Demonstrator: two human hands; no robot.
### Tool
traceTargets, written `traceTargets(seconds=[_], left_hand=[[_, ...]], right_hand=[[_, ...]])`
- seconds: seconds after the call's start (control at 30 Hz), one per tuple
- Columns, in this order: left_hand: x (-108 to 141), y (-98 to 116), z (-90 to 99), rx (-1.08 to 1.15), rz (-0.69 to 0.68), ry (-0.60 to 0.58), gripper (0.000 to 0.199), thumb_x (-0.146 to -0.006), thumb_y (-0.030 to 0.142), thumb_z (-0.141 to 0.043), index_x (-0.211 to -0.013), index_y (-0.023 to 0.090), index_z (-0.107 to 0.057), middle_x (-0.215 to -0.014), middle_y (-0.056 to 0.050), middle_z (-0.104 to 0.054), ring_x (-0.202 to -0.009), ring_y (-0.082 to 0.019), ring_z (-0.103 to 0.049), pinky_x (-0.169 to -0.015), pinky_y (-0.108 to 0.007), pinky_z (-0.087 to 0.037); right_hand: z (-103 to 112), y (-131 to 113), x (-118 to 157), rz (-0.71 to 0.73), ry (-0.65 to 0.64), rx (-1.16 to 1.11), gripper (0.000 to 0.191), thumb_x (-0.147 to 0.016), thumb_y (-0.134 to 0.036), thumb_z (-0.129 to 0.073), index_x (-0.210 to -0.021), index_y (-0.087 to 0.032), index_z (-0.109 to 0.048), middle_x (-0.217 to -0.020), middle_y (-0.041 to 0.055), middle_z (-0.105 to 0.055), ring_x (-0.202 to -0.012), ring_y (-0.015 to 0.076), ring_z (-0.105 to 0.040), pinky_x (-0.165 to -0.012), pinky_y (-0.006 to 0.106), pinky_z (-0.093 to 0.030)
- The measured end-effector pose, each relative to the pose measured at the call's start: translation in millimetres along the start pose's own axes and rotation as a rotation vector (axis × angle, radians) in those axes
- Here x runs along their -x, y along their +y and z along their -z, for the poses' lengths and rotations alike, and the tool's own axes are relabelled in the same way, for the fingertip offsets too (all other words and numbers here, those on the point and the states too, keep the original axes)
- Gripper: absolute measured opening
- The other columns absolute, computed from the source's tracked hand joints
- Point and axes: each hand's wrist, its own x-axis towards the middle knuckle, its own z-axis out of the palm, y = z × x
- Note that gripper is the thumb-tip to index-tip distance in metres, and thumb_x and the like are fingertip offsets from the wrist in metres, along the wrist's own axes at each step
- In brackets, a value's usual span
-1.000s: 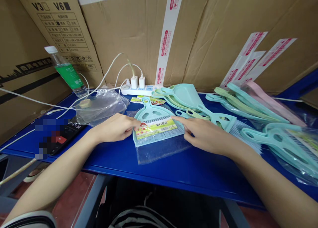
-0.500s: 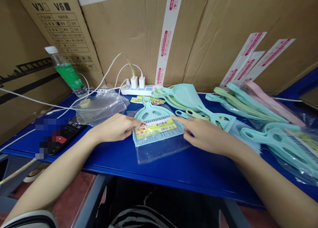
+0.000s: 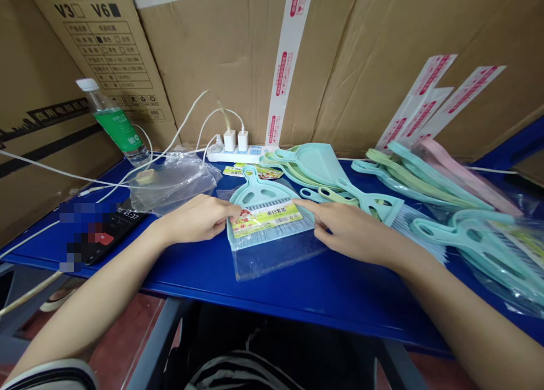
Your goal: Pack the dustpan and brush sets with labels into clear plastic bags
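A pale teal dustpan [image 3: 251, 180] with a brush [image 3: 259, 240] lies in a clear plastic bag [image 3: 272, 264] in front of me, handle pointing away. A yellow-green printed label [image 3: 276, 219] covers part of the brush. My left hand [image 3: 198, 217] is closed at the set's left edge, its index finger on the label's end. At the right edge, my right hand [image 3: 346, 225] has its index finger stretched onto the bag while the other fingers curl in. The undersides of both grips are hidden.
More dustpans [image 3: 321, 163] and a loose brush [image 3: 420, 228] lie to the right, beside a bagged set [image 3: 488, 248]. A power strip [image 3: 263, 152] is at the back. Left are a bottle [image 3: 117, 126], crumpled plastic [image 3: 178, 177], cables and a phone [image 3: 113, 231]. Cardboard boxes [image 3: 229, 44] wall the back.
The phone's timer has advanced by one second. Both hands and the bagged dustpan set stay where they were.
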Motion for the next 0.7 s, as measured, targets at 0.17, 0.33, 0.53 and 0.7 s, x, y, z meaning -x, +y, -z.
traceTargets(seconds=[0.17, 0.33, 0.53, 0.7], left_hand=[[0.1, -1.0, -0.8, -0.018, 0.022, -0.031, 0.022, -0.075, 0.005, -0.039, -0.080, 0.020, -0.055, -0.071, 0.001, -0.064, -0.057, -0.013, -0.055, -0.054, -0.025, -0.035], [-0.5, -1.1, -0.4, -0.028, 0.026, -0.037, 0.025, -0.075, 0.006, -0.038, -0.083, 0.020, -0.057, -0.073, 0.000, -0.065, -0.059, -0.013, -0.057, -0.055, -0.025, -0.035], [-0.6, 0.2, 0.0, -0.034, 0.021, -0.037, 0.025, -0.076, 0.005, -0.038, -0.084, 0.020, -0.057, -0.074, 0.000, -0.065, -0.059, -0.014, -0.057, -0.055, -0.026, -0.035], [-0.7, 0.0, -0.5, -0.045, 0.032, -0.050, 0.024, -0.077, 0.005, -0.039, -0.083, 0.020, -0.056, -0.074, 0.000, -0.065, -0.059, -0.014, -0.058, -0.055, -0.026, -0.035]], right_hand=[[-0.4, 0.2, 0.8, -0.016, -0.024, 0.003, 0.058, -0.080, -0.010, -0.038, -0.136, -0.016, -0.053, -0.078, 0.0078, -0.069, -0.070, 0.0232, -0.063, -0.059, 0.030, -0.039], [-1.1, 0.7, 1.6, 0.010, 0.011, -0.009, 0.058, -0.079, -0.010, -0.037, -0.134, -0.017, -0.054, -0.075, 0.0062, -0.069, -0.067, 0.0218, -0.061, -0.057, 0.029, -0.039], [-1.1, 1.4, 1.6, 0.020, 0.018, -0.008, 0.057, -0.080, -0.011, -0.037, -0.134, -0.018, -0.055, -0.080, 0.0078, -0.071, -0.069, 0.0224, -0.063, -0.058, 0.030, -0.041], [-2.1, 1.7, 2.1, 0.035, 0.035, 0.000, 0.056, -0.080, -0.011, -0.037, -0.133, -0.019, -0.055, -0.075, 0.0058, -0.070, -0.066, 0.0210, -0.062, -0.056, 0.029, -0.039]])
